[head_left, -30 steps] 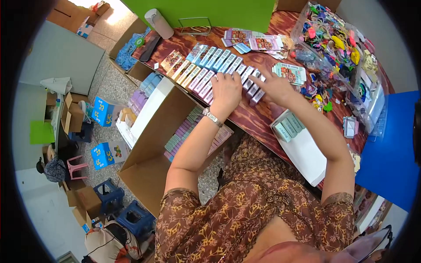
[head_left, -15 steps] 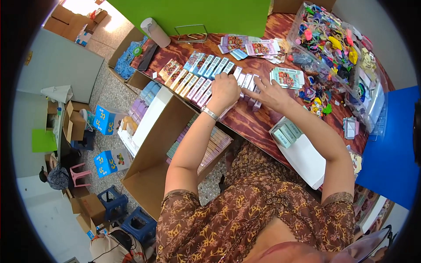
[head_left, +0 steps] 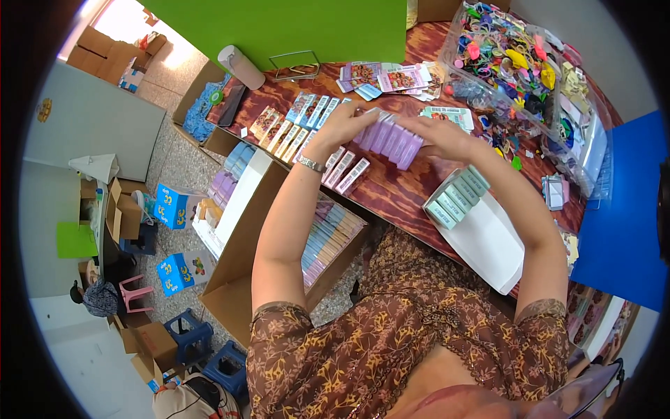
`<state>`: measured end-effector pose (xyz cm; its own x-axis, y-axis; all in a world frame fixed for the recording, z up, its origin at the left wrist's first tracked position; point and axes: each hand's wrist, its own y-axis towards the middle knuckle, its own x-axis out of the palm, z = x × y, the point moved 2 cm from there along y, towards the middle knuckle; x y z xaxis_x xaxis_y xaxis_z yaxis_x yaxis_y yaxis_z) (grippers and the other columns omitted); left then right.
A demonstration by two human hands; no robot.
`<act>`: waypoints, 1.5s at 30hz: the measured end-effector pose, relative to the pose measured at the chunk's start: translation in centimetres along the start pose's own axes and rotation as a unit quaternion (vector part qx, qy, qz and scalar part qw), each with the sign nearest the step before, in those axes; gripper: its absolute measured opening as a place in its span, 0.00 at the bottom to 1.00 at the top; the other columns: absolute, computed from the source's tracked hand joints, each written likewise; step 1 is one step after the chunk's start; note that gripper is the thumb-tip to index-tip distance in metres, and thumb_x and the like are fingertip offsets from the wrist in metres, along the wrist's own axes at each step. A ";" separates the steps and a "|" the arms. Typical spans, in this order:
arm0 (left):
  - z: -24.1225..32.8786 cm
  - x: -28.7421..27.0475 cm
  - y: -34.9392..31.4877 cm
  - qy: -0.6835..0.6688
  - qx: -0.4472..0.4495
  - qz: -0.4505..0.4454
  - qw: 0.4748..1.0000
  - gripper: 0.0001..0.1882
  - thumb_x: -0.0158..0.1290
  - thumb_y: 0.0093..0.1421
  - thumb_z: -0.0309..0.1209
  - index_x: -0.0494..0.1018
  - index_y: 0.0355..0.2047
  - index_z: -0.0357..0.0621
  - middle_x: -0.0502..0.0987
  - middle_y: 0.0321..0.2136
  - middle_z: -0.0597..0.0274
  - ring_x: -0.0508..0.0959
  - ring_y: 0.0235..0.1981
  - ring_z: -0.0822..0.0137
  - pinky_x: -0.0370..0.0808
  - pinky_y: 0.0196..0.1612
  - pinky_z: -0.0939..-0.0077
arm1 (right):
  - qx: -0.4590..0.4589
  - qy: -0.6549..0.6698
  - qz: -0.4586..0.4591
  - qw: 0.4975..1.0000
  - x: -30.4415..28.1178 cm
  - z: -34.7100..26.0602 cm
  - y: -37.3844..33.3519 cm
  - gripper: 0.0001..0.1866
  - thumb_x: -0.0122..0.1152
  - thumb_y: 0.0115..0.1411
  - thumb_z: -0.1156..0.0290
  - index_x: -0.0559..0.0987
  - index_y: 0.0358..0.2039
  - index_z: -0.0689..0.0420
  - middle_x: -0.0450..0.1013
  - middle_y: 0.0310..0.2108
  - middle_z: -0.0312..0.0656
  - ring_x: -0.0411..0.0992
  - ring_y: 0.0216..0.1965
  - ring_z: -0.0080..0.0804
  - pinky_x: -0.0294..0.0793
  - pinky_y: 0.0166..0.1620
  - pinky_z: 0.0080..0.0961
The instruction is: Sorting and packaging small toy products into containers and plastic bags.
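A row of small purple boxes is squeezed between my two hands and tilted above the table. My left hand presses the row's left end; my right hand closes round its right end. Left of them stand rows of similar small boxes: orange-yellow ones, blue ones and pink-purple ones, partly hidden by my left hand and wrist. Below my right forearm, several pale green boxes are lined up in a white tray.
Flat printed cards and green cards lie farther back. A clear bin of colourful trinkets stands at the right. At the near left is an open carton with packed boxes inside. A bottle and phone sit at the far left.
My hands have gripped the row of purple boxes from both ends and tilted it up off the table. Several pink-purple boxes now show below my left hand.
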<state>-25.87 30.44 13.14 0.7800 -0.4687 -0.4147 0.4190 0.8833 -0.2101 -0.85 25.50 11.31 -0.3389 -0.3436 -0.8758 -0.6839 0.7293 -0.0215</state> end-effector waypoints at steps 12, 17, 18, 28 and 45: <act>-5.5 2.8 3.6 0.088 0.056 0.031 0.994 0.30 0.65 0.57 0.32 0.69 0.57 0.31 0.80 0.46 0.53 0.80 0.46 0.65 0.76 0.49 0.72 | 0.140 0.040 0.023 0.989 1.5 3.8 -2.2 0.43 0.68 0.54 0.66 0.58 0.69 0.53 0.65 0.58 0.59 0.68 0.58 0.55 0.70 0.58 0.38; -4.3 2.7 3.5 0.024 -0.054 -0.057 0.997 0.25 0.62 0.60 0.35 0.73 0.54 0.32 0.80 0.46 0.57 0.80 0.42 0.69 0.76 0.46 0.75 | 0.252 0.160 0.010 0.954 1.5 3.1 -1.7 0.40 0.63 0.58 0.70 0.57 0.69 0.56 0.72 0.50 0.53 0.73 0.50 0.43 0.74 0.50 0.32; -5.0 2.6 3.7 -0.003 -0.046 -0.056 0.997 0.25 0.61 0.61 0.34 0.73 0.54 0.31 0.80 0.45 0.57 0.80 0.42 0.69 0.76 0.46 0.76 | 0.271 0.196 0.026 0.942 1.6 2.8 -1.3 0.39 0.61 0.59 0.70 0.57 0.69 0.57 0.74 0.48 0.50 0.74 0.47 0.39 0.75 0.48 0.31; 4.5 5.8 -5.0 -0.241 0.101 -0.016 0.965 0.27 0.56 0.64 0.28 0.64 0.60 0.29 0.80 0.45 0.52 0.80 0.43 0.70 0.78 0.46 0.76 | 0.232 0.233 0.272 0.904 -4.5 -3.9 -8.1 0.34 0.58 0.65 0.70 0.58 0.69 0.59 0.72 0.51 0.46 0.71 0.51 0.29 0.72 0.53 0.29; 4.9 25.3 -19.4 -0.424 -0.082 -0.315 0.845 0.57 0.57 0.63 0.23 0.17 0.69 0.35 0.34 0.73 0.50 0.48 0.72 0.53 0.63 0.67 0.62 | 0.318 0.362 0.271 0.833 2.8 -4.3 -27.8 0.25 0.55 0.67 0.74 0.67 0.63 0.64 0.72 0.53 0.42 0.71 0.53 0.26 0.71 0.55 0.25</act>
<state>-12.01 1.35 11.02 0.5087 -0.6233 0.5939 0.8591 0.4131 -0.3022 14.43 1.74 11.55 -0.9454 0.0385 -0.3237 0.0983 0.9804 -0.1705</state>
